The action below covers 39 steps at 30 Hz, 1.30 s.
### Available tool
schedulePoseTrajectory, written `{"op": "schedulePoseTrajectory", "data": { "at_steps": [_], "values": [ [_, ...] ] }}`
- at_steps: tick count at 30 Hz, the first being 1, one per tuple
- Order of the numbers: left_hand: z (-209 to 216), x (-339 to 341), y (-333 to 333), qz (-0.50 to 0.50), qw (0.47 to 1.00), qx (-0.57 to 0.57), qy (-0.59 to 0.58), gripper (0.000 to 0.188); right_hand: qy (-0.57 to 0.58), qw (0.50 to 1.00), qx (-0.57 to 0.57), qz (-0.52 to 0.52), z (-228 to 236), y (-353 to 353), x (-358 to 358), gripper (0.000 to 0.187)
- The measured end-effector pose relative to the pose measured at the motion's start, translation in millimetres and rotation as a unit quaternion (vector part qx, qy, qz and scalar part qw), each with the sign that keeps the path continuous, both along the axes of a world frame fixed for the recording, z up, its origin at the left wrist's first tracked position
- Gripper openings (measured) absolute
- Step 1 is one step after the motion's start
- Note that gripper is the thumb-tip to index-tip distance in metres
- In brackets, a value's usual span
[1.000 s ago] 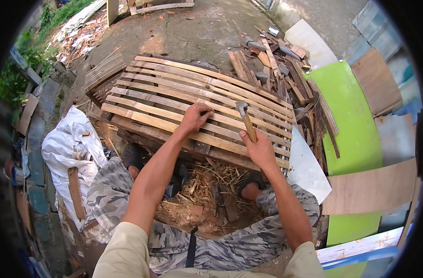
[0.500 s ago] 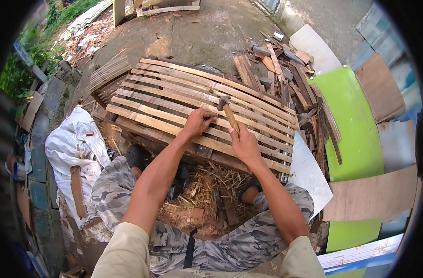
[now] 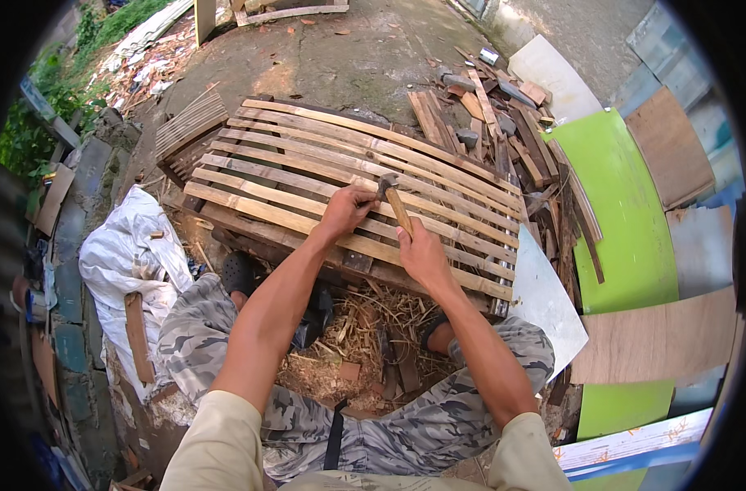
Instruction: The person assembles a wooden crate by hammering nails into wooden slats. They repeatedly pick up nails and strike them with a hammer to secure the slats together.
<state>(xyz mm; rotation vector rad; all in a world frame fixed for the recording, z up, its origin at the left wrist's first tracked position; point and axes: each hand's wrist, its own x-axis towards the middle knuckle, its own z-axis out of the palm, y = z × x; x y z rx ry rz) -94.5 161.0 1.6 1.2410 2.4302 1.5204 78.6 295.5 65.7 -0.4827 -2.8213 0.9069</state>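
Observation:
A slatted panel of bamboo strips [image 3: 258, 203] lies across a dark wooden frame [image 3: 303, 245] in front of me. My right hand [image 3: 424, 250] is wrapped round the wooden handle of a claw hammer [image 3: 398, 204]. The hammer's metal head is over the slats, close beside my left hand. My left hand [image 3: 348, 211] rests on the slats near the middle with thumb and fingers pinched together. Whatever is between those fingertips is too small to make out.
At the left lies a white sack [image 3: 136, 245] with a wood piece [image 3: 138, 335] on it. Straw and shavings [image 3: 361, 327] cover the ground between my feet. Scrap wood [image 3: 528, 147] is piled at the right, beside a lime-green sheet [image 3: 626, 213]. A small slatted piece [image 3: 191, 127] stands far left.
The hammer head has come down and slightly left, nearer my left fingers. My left hand stays at nearly the same place on the slats.

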Motion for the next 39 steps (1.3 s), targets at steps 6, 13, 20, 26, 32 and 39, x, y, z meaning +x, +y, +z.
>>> {"op": "schedulePoseTrajectory", "data": {
  "at_steps": [6, 13, 20, 26, 32, 39],
  "values": [
    [-3.9, -2.8, -7.4, 0.010, 0.999, 0.006, 0.038, 0.020, 0.082, 0.995, -0.059, -0.026, 11.6, -17.0, 2.1, 0.032],
    [-4.6, -4.3, -7.6, 0.010, 0.999, -0.023, 0.024, 0.020, 0.066, 0.996, -0.049, -0.025, 17.5, -18.6, 2.9, 0.031],
    [-2.9, -2.4, -6.1, 0.010, 1.000, -0.022, 0.019, 0.021, 0.079, 0.995, -0.046, -0.028, 11.5, -18.0, 3.1, 0.030],
    [-2.4, -2.1, -6.2, 0.002, 0.999, -0.017, 0.028, 0.021, 0.056, 0.998, -0.034, -0.020, 4.5, -15.1, 1.8, 0.027],
    [-5.8, -4.6, -4.8, 0.014, 0.999, -0.022, 0.040, 0.020, 0.090, 0.995, -0.017, -0.027, -1.3, -22.0, 3.2, 0.026],
    [1.9, 0.6, -6.8, 0.013, 1.000, -0.015, 0.015, 0.020, 0.139, 0.989, -0.047, -0.033, 7.2, -23.5, 4.1, 0.026]
  ]
}}
